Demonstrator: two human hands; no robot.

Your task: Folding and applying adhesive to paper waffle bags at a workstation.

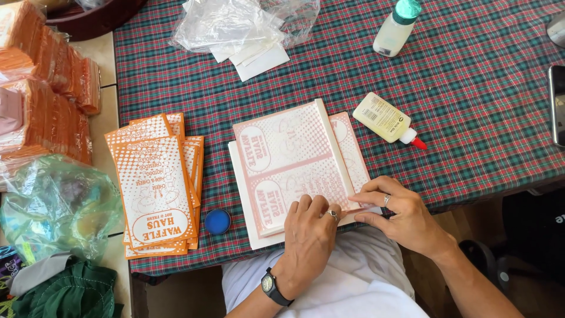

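My left hand [307, 232] presses flat and open on the pink printed paper bag [294, 171] lying mid-worktop [482, 106], while my right hand [400, 215] pinches its lower right edge.

Orange-printed paper bags [156, 188] lie on a green-red plaid tablecloth [471, 106].

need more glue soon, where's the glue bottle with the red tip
In the head view, the glue bottle with the red tip lies on its side on the plaid tablecloth, right of the pink printed paper sheet and beyond the right hand.
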